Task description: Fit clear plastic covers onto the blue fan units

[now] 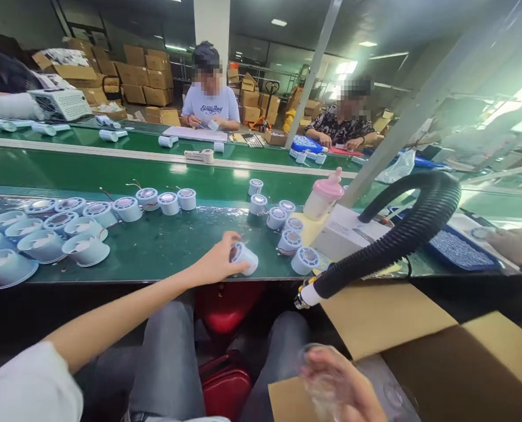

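Note:
My left hand [220, 258] grips a pale blue cylindrical housing [248, 261] with a ringed, slotted end, tilted at the bench's front edge. Blurred by motion, my right hand [344, 384] is low on the right, its fingers around a clear plastic piece [320, 387] whose exact shape is smeared. Beneath and beside that hand is an open cardboard box [419, 351] with clear plastic inside. Right of my left hand stand several similar housings, the nearest housing [304, 261] close to the bench edge.
More blue housings [85, 243] crowd the bench's left side, some with thin wires. A black flexible hose [392, 243] arches over the right side, near a white box [342, 228] and a pink-lidded bottle [322, 196]. A blue tray [460, 249] holds small parts. Two co-workers sit across the green conveyor [155, 173].

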`<action>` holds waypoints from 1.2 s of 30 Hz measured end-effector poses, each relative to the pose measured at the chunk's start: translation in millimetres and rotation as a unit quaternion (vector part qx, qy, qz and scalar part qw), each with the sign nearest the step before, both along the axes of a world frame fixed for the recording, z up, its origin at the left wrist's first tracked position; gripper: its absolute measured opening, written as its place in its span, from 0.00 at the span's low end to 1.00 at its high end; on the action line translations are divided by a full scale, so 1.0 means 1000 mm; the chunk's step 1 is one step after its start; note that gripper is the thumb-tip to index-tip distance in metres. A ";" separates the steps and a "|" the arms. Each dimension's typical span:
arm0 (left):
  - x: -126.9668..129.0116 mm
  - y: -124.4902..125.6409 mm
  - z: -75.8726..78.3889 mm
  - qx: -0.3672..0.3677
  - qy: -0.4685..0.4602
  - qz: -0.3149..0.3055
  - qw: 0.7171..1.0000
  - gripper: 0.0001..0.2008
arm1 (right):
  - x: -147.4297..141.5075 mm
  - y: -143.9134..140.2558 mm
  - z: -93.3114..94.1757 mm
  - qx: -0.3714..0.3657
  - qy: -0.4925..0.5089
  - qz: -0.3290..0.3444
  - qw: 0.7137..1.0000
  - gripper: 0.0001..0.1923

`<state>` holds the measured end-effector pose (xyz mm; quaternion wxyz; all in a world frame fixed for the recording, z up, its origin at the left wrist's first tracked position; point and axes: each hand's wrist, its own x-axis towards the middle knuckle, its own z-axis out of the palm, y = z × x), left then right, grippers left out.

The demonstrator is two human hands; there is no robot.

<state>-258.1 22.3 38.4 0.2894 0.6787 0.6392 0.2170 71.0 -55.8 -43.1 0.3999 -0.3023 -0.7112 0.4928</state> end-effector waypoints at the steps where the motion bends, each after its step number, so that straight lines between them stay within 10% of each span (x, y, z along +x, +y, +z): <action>1: 0.001 -0.013 -0.002 -0.017 -0.066 0.000 0.998 0.30 | -0.021 -0.003 0.008 0.042 -0.037 0.019 0.998 0.29; 3: 0.002 -0.036 -0.006 -0.103 -0.272 0.013 0.957 0.27 | -0.053 -0.006 0.020 0.120 -0.111 0.004 0.987 0.27; 7: 0.011 -0.064 -0.015 -0.344 -0.519 0.067 0.779 0.19 | -0.083 -0.004 0.029 0.241 -0.255 -0.056 0.935 0.26; 10: 0.019 -0.070 -0.020 -0.398 -0.415 -0.011 0.818 0.19 | -0.093 -0.001 0.034 0.299 -0.338 -0.099 0.887 0.27; 13: 0.025 -0.072 -0.019 -0.276 -0.249 -0.143 0.917 0.14 | -0.097 0.002 0.038 0.292 -0.388 -0.107 0.868 0.22; 17: 0.028 -0.077 -0.018 -0.056 -0.107 -0.152 0.981 0.10 | -0.093 0.002 0.039 0.191 -0.323 -0.040 0.926 0.08; 22: 0.029 -0.081 -0.034 -0.018 -0.179 -0.118 0.977 0.23 | -0.089 -0.004 0.046 0.020 -0.211 -0.044 0.976 0.09; 28: 0.027 -0.081 -0.055 0.044 -0.174 -0.166 0.970 0.31 | -0.093 -0.002 0.047 -0.020 -0.133 -0.103 0.986 0.19; 36: 0.027 -0.085 -0.053 -0.148 -0.363 -0.164 0.905 0.31 | -0.080 0.008 0.035 -0.136 0.004 -0.034 0.990 0.10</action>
